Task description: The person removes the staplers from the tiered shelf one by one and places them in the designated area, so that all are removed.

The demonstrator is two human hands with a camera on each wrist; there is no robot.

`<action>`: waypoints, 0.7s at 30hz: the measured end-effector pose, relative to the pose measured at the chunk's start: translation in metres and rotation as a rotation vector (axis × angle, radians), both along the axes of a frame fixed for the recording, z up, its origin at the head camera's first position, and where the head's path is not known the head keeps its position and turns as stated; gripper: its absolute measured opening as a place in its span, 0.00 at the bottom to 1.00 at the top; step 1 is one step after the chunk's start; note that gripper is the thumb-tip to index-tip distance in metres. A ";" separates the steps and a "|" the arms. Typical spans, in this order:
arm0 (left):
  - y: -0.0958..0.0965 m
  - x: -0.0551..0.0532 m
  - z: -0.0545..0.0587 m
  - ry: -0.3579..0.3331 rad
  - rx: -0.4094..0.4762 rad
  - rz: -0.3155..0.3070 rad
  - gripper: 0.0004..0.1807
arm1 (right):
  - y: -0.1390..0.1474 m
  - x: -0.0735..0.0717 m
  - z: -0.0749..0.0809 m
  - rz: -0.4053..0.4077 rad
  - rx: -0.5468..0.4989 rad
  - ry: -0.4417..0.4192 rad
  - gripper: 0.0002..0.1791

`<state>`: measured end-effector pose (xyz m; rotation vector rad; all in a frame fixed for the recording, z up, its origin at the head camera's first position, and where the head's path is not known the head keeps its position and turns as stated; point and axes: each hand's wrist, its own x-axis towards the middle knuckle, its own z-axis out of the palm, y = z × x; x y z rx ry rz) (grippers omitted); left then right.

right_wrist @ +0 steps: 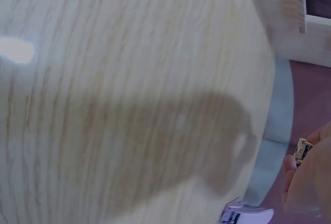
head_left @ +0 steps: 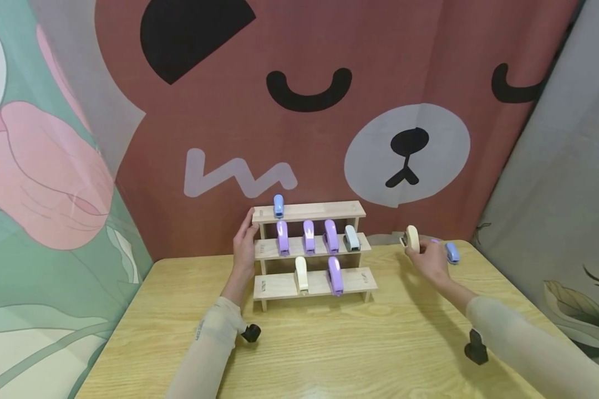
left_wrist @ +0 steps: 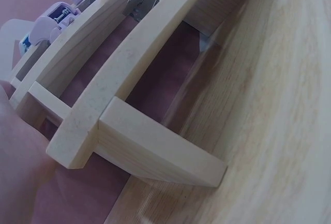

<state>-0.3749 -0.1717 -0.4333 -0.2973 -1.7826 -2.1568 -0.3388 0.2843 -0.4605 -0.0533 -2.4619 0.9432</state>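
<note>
My left hand [head_left: 243, 246] holds the left end of a three-tier wooden rack [head_left: 274, 285] near its upper tiers. In the left wrist view, only part of that hand [left_wrist: 20, 157] shows beside the rack's end. My right hand [head_left: 431, 260] pinches a cream stapler [head_left: 412, 238] in the air, right of the rack. A blue stapler [head_left: 278, 205] stands at the top tier's left. Several purple staplers [head_left: 308, 237] and a pale grey-blue stapler [head_left: 351, 238] stand on the middle tier. The bottom tier bears another cream stapler [head_left: 301, 274] and a purple one [head_left: 335, 275].
Beyond my right hand, another blue stapler [head_left: 452, 253] lies near the table's back right corner. A purple stapler [right_wrist: 245, 214] beside it is mostly hidden in the head view. A curtain [head_left: 319, 149] with a bear print hangs behind the wooden table [head_left: 304, 354].
</note>
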 end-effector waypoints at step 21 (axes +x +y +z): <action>0.001 0.002 0.001 -0.008 0.004 -0.001 0.27 | 0.015 -0.017 -0.036 -0.009 0.040 -0.025 0.10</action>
